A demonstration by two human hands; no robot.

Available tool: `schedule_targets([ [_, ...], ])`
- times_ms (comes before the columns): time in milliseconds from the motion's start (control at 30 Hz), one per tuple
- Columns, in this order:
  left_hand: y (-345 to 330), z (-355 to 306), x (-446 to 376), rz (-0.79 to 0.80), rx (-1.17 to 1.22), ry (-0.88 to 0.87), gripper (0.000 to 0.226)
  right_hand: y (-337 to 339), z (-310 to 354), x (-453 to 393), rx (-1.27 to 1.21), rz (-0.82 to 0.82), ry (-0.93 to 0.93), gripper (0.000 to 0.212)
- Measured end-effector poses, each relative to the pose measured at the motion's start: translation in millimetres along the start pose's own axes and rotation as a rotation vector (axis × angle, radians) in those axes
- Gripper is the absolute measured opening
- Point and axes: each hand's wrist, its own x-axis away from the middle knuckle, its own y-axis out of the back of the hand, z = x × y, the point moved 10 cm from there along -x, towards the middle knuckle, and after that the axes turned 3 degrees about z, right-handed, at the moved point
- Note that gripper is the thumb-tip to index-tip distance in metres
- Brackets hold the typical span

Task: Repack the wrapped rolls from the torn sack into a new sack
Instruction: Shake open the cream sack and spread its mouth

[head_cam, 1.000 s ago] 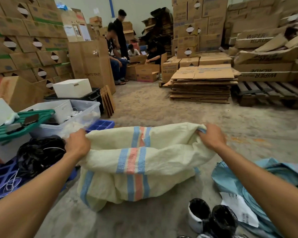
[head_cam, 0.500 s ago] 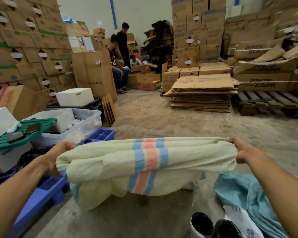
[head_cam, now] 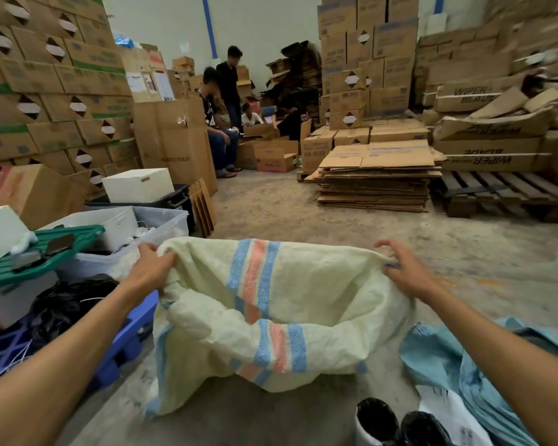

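A pale yellow woven sack (head_cam: 319, 294) with blue and pink stripes stands open-mouthed on the floor in front of me. My left hand (head_cam: 150, 267) grips the left side of its rim. My right hand (head_cam: 403, 270) holds the right side of the rim, its fingers partly spread. The far wall of the sack is pulled up and the inside looks empty. Two rolls wrapped in black plastic (head_cam: 400, 423) lie at the bottom right, next to a crumpled light blue sack (head_cam: 464, 371) with a white label on it.
A blue pallet (head_cam: 123, 342) with a black bag, a green-lidded bin (head_cam: 42, 252) and a clear tub (head_cam: 161, 226) crowd the left. Flattened cardboard (head_cam: 374, 175) and a wooden pallet (head_cam: 503, 194) lie ahead. Several people (head_cam: 226, 114) work among carton stacks at the back.
The sack was held folded and stretched flat between both hands. Now its mouth is spread open and lower, with the far wall raised.
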Motion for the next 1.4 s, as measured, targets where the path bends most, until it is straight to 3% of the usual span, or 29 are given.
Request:
schedule_targets([
  [67, 7.5, -11.2, -2.5, -0.12, -0.098, -0.108, 0.023, -11.0, 16.2, 4.9, 0.283, -0.036, 0.122, 0.047],
  [100, 9.5, -13.1, -4.4, -0.156, -0.126, -0.102, 0.019, -16.3, 21.0, 10.4, 0.404, -0.056, 0.153, 0.041],
  [167, 10.6, 5.5, -9.9, -0.165, 0.042, 0.116, 0.015, -27.7, 31.3, 20.5, 0.661, -0.103, 0.222, 0.021],
  [233, -7.3, 24.6, -7.4, -0.028, 0.337, 0.353, 0.006, -42.4, 44.3, 32.2, 0.833, -0.133, 0.377, 0.021],
  [300, -10.8, 27.8, -6.0, 0.052, 0.439, 0.413, 0.014, -57.2, 50.7, 42.7, 0.883, -0.1, 0.543, 0.032],
  [400, 12.1, 60.4, -35.2, -0.062, 0.533, 0.438, 0.032, -70.5, 54.7, 54.8, 0.93, -0.042, 0.74, 0.064],
  [467, 27.0, 78.9, -81.3, -0.072, 0.492, 0.308, 0.042, -65.3, 57.7, 60.1, 0.922, -0.058, 0.821, 0.046],
  [533, 36.2, 58.1, -44.1, -0.037, 0.413, 0.314, 0.045, -33.5, 55.4, 44.6, 0.757, -0.144, 0.659, 0.024],
  [600, 36.6, 37.0, -9.5, 0.104, 0.287, 0.259, 0.025, 6.7, 22.9, 11.8, 0.449, -0.196, 0.177, 0.014],
  [633, 27.4, 29.7, 9.6, 0.236, 0.204, 0.262, 0.018, 13.7, -0.6, 0.4, 0.194, -0.127, -0.079, 0.016],
  [733, 15.7, 21.6, 43.8, 0.471, 0.184, 0.29, 0.038, -9.6, -20.3, 4.9, -0.686, 0.077, -0.609, 0.019],
  [800, 5.6, 7.2, 56.9, 0.537, 0.37, 0.242, 0.045, -17.2, -6.1, 12.2, -0.966, 0.095, -0.722, 0.017],
  [867, 0.1, -11.5, 62.2, 0.507, 0.67, 0.16, 0.038, -17.3, 10.3, 9.5, -1.116, 0.132, -0.649, 0.017],
  [933, -7.9, -38.5, 69.2, 0.608, 0.989, 0.003, 0.066, -18.1, 23.6, 5.1, -1.135, 0.221, -0.512, 0.013],
  [967, -6.2, -46.5, 68.9, 0.63, 1.137, -0.053, 0.074, -15.8, 21.8, 2.0, -1.084, 0.239, -0.432, 0.014],
  [1000, -1.2, -48.2, 62.9, 0.586, 1.247, -0.066, 0.068, -13.6, 20.2, 0.2, -0.973, 0.27, -0.342, 0.013],
  [1067, 15.0, -42.0, 48.0, 0.382, 1.286, -0.105, 0.034, -17.7, 16.1, 5.7, -0.616, 0.374, -0.249, 0.005],
  [1133, 19.4, -43.9, 40.8, 0.322, 1.285, -0.138, 0.037, -31.7, 17.6, 21.4, -0.377, 0.528, -0.249, 0.012],
  [1167, 20.8, -44.7, 35.3, 0.286, 1.299, -0.153, 0.027, -35.0, 25.5, 28.7, -0.347, 0.578, -0.246, 0.014],
  [1233, 11.2, -46.8, 31.6, 0.272, 1.213, -0.095, 0.034, -32.1, 40.4, 30.6, -0.178, 0.584, -0.176, 0.018],
  [1300, 8.9, -46.1, 26.2, 0.236, 0.958, -0.048, 0.03, -25.0, 40.6, 18.0, 0.19, 0.495, -0.075, 0.028],
  [1367, 11.1, -48.2, 19.2, 0.226, 0.679, -0.042, 0.036, -7.2, 32.3, 3.5, 0.524, 0.219, -0.069, 0.032],
  [1400, 9.3, -47.5, 14.7, 0.228, 0.557, -0.022, 0.041, 3.0, 24.5, 3.4, 0.575, 0.067, -0.14, 0.033],
])
